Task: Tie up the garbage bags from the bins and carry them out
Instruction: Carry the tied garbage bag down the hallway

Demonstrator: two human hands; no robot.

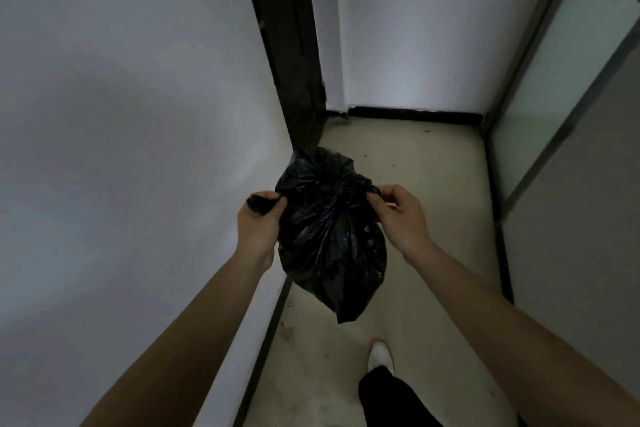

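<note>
While it hangs over the left edge of the floor point(426, 191), garbage bag point(329, 236) looks light, soft, slippery | left grip point(258, 218), right grip point(401, 215) each pinch a mouth flap | hold at gathered neck

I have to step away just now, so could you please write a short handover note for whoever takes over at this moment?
Left hand: grips one twisted end of the black garbage bag at its mouth.
Right hand: fingers pinch the opposite end.
Bag: hangs in the air above the corridor floor, near the dark door frame.
Done: bag is out of its bin, mouth gathered.
Left: the knot cannot be judged finished; probably pull it tight, then carry the bag out.
</note>
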